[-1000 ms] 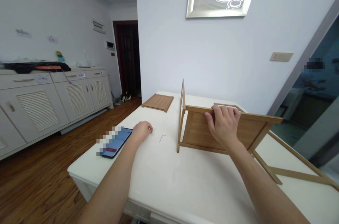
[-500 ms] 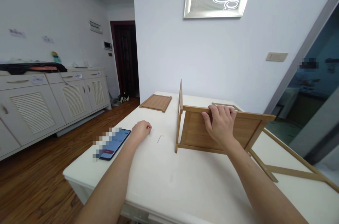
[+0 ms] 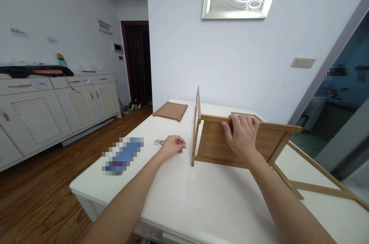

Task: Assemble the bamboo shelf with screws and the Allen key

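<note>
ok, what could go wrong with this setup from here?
1. The wooden panel stands on edge, with the right hand gripping its top; it could tip if that grip eases.
2. Small hardware lies on the white table right beside the left hand; a backward sweep of that hand might scatter it.

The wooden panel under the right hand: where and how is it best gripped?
The panel is probably best pinched at its top edge, from above: it stands roughly upright, leaving that long edge exposed; the right hand holds there.
</note>
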Demonstrator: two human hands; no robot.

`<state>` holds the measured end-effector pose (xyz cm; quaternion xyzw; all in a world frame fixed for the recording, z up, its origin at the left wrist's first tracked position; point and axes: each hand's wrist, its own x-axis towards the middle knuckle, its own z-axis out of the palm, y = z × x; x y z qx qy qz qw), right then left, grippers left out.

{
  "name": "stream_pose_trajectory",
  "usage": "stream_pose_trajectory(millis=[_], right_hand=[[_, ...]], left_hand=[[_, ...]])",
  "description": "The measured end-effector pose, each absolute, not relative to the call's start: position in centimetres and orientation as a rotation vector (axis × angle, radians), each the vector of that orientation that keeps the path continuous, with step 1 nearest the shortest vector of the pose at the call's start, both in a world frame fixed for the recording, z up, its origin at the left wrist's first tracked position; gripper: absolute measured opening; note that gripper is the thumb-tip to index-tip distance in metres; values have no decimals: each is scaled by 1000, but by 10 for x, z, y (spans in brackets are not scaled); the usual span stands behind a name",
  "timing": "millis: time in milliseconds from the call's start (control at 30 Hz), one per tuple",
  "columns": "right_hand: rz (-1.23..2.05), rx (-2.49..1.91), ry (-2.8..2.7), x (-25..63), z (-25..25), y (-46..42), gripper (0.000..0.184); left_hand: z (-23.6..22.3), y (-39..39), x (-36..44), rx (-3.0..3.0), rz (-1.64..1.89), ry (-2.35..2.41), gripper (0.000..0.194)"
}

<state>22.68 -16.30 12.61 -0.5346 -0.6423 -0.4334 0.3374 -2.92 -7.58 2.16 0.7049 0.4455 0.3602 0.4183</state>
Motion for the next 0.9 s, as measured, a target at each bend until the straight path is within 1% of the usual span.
stream_pose_trajectory(millis=[100,400,633,767,900], right_hand=[[-1138,-1393,-1679,227,126,-163,25],[-1139,-1383,-1679,229,124,-162,27],[-1159,-1357,-1738,233,125,-165,48],[-1170,-1351,-1743,232,124,-168,47],[-1195,-1361,-1735,235,122,-172,49]], left_hand=[[17,-84,-17,1709,845,1022,1],[13,-91,-12,1595,764,908,1],[12,-92,-10,1443,791,830,10],[9,-90,-10,1429,785,837,15],[11,-92,-10,1463,810,805,14]])
